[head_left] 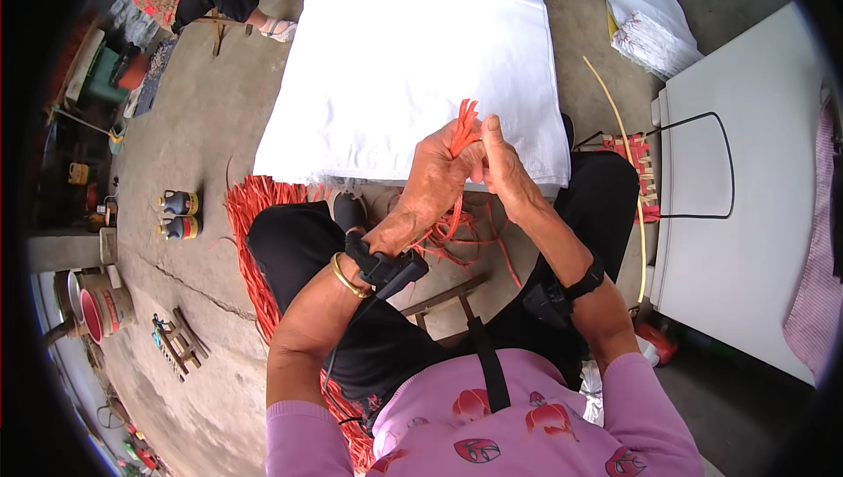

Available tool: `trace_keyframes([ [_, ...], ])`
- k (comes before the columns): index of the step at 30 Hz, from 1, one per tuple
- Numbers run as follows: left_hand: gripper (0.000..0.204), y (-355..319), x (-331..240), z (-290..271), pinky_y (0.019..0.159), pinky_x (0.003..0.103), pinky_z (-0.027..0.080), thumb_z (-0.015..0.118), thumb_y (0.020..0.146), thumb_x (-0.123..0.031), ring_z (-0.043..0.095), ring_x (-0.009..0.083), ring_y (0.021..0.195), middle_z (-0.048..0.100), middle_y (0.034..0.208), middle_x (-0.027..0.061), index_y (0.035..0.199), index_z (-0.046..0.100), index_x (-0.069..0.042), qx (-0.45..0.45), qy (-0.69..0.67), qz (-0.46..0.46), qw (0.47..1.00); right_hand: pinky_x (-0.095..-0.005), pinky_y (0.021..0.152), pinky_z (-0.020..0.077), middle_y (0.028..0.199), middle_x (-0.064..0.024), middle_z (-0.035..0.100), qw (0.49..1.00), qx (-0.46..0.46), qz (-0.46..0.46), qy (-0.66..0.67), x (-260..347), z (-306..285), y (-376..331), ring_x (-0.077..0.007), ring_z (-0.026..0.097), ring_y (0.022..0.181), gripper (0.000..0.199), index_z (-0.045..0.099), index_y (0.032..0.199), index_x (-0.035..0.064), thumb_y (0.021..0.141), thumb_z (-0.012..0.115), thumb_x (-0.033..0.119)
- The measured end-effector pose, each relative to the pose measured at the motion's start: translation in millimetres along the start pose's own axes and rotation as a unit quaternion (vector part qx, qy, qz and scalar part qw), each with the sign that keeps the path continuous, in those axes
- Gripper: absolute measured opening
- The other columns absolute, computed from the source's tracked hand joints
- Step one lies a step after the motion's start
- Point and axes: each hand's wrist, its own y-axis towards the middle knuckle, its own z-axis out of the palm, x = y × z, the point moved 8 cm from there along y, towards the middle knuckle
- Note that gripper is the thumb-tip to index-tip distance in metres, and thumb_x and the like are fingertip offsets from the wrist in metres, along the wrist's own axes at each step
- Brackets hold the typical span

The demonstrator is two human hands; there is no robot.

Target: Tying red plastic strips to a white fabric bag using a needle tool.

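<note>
A: Where is the bundle of red strips (464, 126) now?

B: It is between the two hands, raised above the lap. The left hand (436, 180) is closed around the strips, and their short ends stand up above the fist. The right hand (499, 161) pinches the same strips from the right side, its fingers pressed together.

A: How does the long axis go?

B: Almost upright; the loose tails hang down toward the knees. Both hands touch the bundle, neither is nearer.

A: Any packages?

B: Two small dark bottles (180, 215) with yellow labels stand on the concrete floor (198, 135) far left. A large white sack (413, 56) lies just behind the hands, and more red strips (250, 214) lie on the floor.
</note>
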Motion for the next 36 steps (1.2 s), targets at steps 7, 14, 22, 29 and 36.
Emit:
trace_keyframes([
  [7, 0.016, 14.2, -14.3, -62.2, 0.037, 0.019, 0.025, 0.055, 0.089, -0.016, 0.035, 0.0039, 0.04, 0.053, 0.058, 0.0004, 0.096, 0.058, -0.002, -0.153, -0.025, -0.005, 0.988, -0.0325, 0.052, 0.0397, 0.062, -0.0029, 0.048, 0.987, -0.081, -0.12, -0.069, 31.3, -15.7, -10.0, -0.0138, 0.048, 0.056, 0.039, 0.057, 0.102, -0.0013, 0.093, 0.044, 0.034],
  [14, 0.021, 10.4, 17.1, -70.1, 0.035, 0.018, 0.028, 0.05, 0.092, -0.019, 0.037, 0.0042, 0.039, 0.053, 0.058, -0.0004, 0.098, 0.058, -0.001, -0.145, -0.048, -0.136, 0.979, -0.0459, 0.054, 0.0452, 0.065, -0.0188, 0.06, 0.782, -0.131, -0.12, -0.597, -17.5, -15.2, 31.1, -0.0349, 0.06, 0.062, 0.013, 0.056, 0.074, -0.0006, 0.08, 0.046, 0.006],
  [22, 0.03, 2.2, 16.3, -46.8, 0.033, 0.018, 0.028, 0.054, 0.09, -0.028, 0.036, 0.0047, 0.038, 0.051, 0.058, -0.0008, 0.097, 0.059, 0.001, -0.013, -0.143, -0.184, 0.972, -0.0337, 0.053, 0.0444, 0.058, -0.0148, 0.056, 0.969, -0.109, -0.052, -0.216, 5.2, -33.3, 20.9, -0.021, 0.056, 0.056, 0.028, 0.062, 0.078, -0.0028, 0.082, 0.056, 0.025],
  [29, 0.034, -1.6, 24.4, -14.6, 0.033, 0.019, 0.028, 0.055, 0.089, -0.031, 0.035, 0.0039, 0.037, 0.053, 0.059, -0.0003, 0.097, 0.06, 0.001, 0.083, -0.092, -0.224, 0.967, -0.0243, 0.059, 0.0404, 0.066, -0.0008, 0.055, 0.992, -0.044, -0.079, 0.089, 29.3, -21.6, 8.6, -0.0085, 0.049, 0.061, 0.022, 0.06, 0.085, -0.0025, 0.082, 0.062, 0.02],
  [36, 0.027, 7.4, -0.2, -30.6, 0.077, 0.028, 0.043, 0.065, 0.081, -0.014, 0.055, 0.0156, 0.087, 0.062, 0.092, 0.0101, 0.103, 0.06, 0.002, -0.073, 0.092, -0.082, 0.99, -0.026, 0.054, 0.0407, 0.063, -0.005, 0.057, 0.97, -0.152, -0.185, -0.052, 27.8, -46.1, 8.8, -0.0123, 0.05, 0.056, 0.015, 0.06, 0.075, -0.002, 0.078, 0.061, 0.013],
])
